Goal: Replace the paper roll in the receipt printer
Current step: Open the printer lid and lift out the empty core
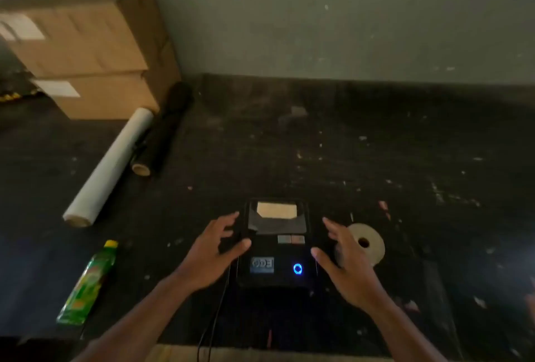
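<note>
The black receipt printer (276,246) sat on the dark, scuffed table (376,144) right in front of me, a blue ring lit on its front and a pale patch showing through its top window. My left hand (212,254) and right hand (344,263) flanked it, fingers spread, gripping nothing. A fresh paper roll (369,241) lay flat just beyond my right hand.

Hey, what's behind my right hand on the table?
A paper roll lies flat on the table, just beyond the right hand. The fingers cover its near-left edge.
</note>
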The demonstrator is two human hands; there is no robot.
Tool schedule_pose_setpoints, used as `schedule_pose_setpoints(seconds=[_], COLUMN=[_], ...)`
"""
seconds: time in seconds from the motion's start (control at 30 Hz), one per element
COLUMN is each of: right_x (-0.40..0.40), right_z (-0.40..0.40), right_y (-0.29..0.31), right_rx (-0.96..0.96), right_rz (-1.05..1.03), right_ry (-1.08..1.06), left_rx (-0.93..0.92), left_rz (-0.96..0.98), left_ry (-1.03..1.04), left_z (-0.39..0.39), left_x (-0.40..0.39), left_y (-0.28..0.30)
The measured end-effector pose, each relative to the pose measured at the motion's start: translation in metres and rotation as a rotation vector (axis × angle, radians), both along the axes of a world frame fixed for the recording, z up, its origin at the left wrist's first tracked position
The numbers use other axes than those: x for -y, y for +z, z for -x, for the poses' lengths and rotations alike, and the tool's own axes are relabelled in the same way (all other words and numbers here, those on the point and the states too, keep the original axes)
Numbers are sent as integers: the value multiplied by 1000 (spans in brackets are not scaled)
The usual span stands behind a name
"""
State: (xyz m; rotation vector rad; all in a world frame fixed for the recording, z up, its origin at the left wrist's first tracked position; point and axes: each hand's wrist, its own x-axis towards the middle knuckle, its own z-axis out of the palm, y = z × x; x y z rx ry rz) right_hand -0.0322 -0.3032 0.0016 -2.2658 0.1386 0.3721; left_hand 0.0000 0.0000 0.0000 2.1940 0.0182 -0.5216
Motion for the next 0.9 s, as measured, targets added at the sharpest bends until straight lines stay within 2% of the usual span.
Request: schedule_pose_setpoints(seconds=[0.07,0.13,0.23,0.5,0.7,0.9], right_x=[-7,-15,-28,-30,-30,-35], right_z=[7,13,9,8,11,18], right_y=[-9,-15,-24,-32,-39,-42], right_rx=[-58,-130,-149,-113,-60,-20], right_rz=[-98,-168,-228,-207,-135,-118], right_ry=[-86,-78,-104,-178,-198,-232], left_rx=[-93,-151,-111,-53,-15,-9], left_rz=[58,83,111,80,52,108], left_ry=[53,47,121,234,234,248], left_z=[7,18,19,30,30,35], left_x=[1,3,12,18,18,21], left_y=[-11,-23,-31,-35,-35,-34])
